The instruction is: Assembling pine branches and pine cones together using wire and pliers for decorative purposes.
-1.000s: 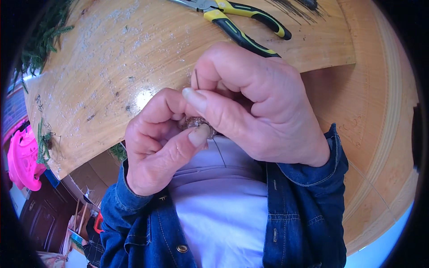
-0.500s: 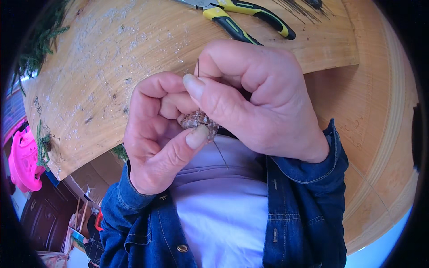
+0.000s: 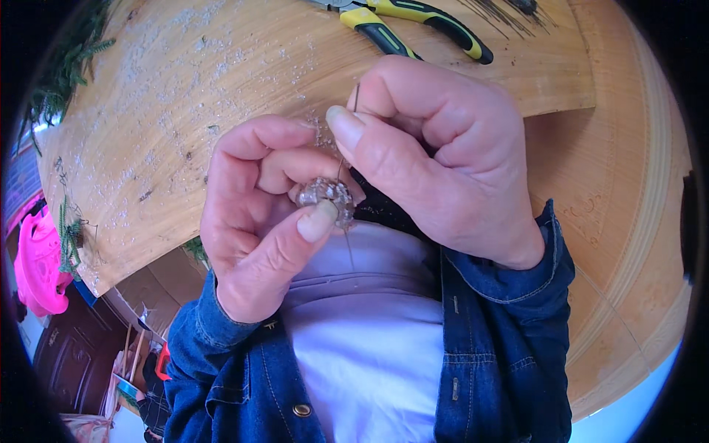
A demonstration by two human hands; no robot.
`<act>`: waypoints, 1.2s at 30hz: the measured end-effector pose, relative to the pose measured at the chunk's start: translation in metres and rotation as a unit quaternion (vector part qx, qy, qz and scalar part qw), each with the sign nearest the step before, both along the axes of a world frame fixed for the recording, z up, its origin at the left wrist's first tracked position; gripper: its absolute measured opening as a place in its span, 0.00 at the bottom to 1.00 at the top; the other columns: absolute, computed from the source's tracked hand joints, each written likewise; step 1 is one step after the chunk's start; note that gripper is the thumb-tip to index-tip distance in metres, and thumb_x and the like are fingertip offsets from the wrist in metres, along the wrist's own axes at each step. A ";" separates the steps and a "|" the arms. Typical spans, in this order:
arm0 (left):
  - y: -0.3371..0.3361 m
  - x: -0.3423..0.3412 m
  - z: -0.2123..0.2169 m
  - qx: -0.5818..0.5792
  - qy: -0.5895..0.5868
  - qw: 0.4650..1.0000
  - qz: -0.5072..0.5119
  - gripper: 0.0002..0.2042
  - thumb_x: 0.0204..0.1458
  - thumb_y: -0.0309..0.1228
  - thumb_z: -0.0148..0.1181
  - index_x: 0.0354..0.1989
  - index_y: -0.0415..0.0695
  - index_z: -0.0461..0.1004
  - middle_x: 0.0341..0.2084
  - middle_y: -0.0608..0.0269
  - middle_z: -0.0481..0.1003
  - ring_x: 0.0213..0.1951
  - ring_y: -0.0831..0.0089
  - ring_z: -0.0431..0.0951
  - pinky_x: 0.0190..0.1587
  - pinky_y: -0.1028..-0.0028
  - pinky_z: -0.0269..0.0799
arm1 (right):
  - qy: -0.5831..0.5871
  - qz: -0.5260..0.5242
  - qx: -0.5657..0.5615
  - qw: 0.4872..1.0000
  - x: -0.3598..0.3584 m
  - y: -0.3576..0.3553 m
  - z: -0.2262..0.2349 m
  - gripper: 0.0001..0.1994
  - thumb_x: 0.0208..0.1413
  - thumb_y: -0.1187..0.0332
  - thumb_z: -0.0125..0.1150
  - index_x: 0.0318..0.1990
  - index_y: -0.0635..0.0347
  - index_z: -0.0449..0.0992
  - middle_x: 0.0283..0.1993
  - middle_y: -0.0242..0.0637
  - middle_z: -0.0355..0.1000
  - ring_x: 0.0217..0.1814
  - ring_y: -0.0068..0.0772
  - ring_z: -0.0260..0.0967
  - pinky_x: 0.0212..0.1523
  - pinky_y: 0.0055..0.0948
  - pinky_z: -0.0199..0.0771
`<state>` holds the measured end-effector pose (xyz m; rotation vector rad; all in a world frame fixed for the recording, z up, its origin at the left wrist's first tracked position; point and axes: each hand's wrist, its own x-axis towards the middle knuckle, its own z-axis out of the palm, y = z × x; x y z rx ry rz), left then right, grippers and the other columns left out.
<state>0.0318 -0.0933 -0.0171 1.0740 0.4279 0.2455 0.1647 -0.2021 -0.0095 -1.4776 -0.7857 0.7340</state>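
My left hand (image 3: 255, 214) pinches a small brown pine cone (image 3: 325, 193) flecked with white glittery bits, its thumb pressed on the front of the cone. A thin dark wire (image 3: 349, 251) pokes out below the cone. The wire's upper part rises from the cone to my right hand (image 3: 443, 155), whose thumb and bent forefinger close on it; its tip sticks up above them. My right hand's other fingers are curled in. Both hands are in front of my body, close to the table's near edge.
Pliers (image 3: 421, 22) with yellow and black handles lie beyond my right hand. Several dark wires (image 3: 502, 16) are at the far right of the board (image 3: 148, 214), which is strewn with white flecks. Green sprigs (image 3: 70, 66) lie at the left, near a pink plastic thing (image 3: 37, 262).
My right hand has shifted slightly right, away from the cone, with the wire's upper end. The wire's lower end now hangs straighter and shows shorter. The left hand still grips the cone.
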 end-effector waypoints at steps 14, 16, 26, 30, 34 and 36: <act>0.006 0.012 0.015 -0.059 0.106 0.988 -0.099 0.13 0.55 0.30 0.50 0.43 0.32 0.66 0.31 0.55 0.73 0.29 0.72 0.75 0.36 0.76 0.71 | -0.099 -0.026 -0.031 0.994 -0.001 -0.010 -0.001 0.07 0.56 0.76 0.56 0.26 0.63 0.71 0.18 0.23 0.61 0.20 0.10 0.55 0.20 0.17 0.55; 0.006 0.012 0.015 -0.085 0.107 0.987 -0.086 0.13 0.55 0.30 0.50 0.43 0.33 0.66 0.31 0.55 0.73 0.29 0.72 0.75 0.36 0.77 0.71 | -0.106 -0.033 -0.026 0.994 -0.003 -0.012 -0.003 0.06 0.56 0.76 0.56 0.27 0.63 0.71 0.19 0.23 0.63 0.20 0.10 0.57 0.20 0.16 0.56; 0.004 0.012 0.009 -0.115 0.066 0.989 -0.070 0.12 0.56 0.31 0.51 0.43 0.35 0.66 0.35 0.53 0.72 0.36 0.72 0.72 0.43 0.75 0.67 | -0.384 0.043 0.122 0.914 -0.020 -0.032 -0.012 0.15 0.42 0.79 0.65 0.41 0.62 0.71 0.26 0.37 0.70 0.17 0.30 0.65 0.19 0.22 0.63; 0.003 0.012 0.008 -0.115 0.044 0.989 -0.083 0.12 0.56 0.32 0.51 0.42 0.35 0.66 0.35 0.53 0.71 0.37 0.72 0.71 0.43 0.75 0.67 | -0.393 -0.002 0.161 0.905 -0.022 -0.038 -0.013 0.17 0.41 0.78 0.67 0.41 0.62 0.71 0.24 0.37 0.69 0.17 0.30 0.64 0.18 0.24 0.62; 0.005 0.009 0.007 -0.112 0.012 0.989 -0.096 0.11 0.56 0.32 0.51 0.41 0.36 0.67 0.34 0.53 0.71 0.36 0.72 0.71 0.42 0.76 0.67 | -0.325 -0.016 0.157 0.933 -0.022 -0.045 -0.016 0.15 0.44 0.78 0.66 0.40 0.62 0.71 0.23 0.37 0.68 0.17 0.29 0.64 0.18 0.23 0.62; 0.006 0.009 0.007 -0.110 -0.003 0.989 -0.102 0.11 0.56 0.32 0.50 0.41 0.36 0.67 0.34 0.53 0.71 0.36 0.72 0.71 0.41 0.76 0.67 | -0.292 -0.020 0.153 0.944 -0.024 -0.045 -0.014 0.14 0.46 0.78 0.66 0.40 0.63 0.71 0.22 0.37 0.68 0.17 0.28 0.63 0.18 0.22 0.61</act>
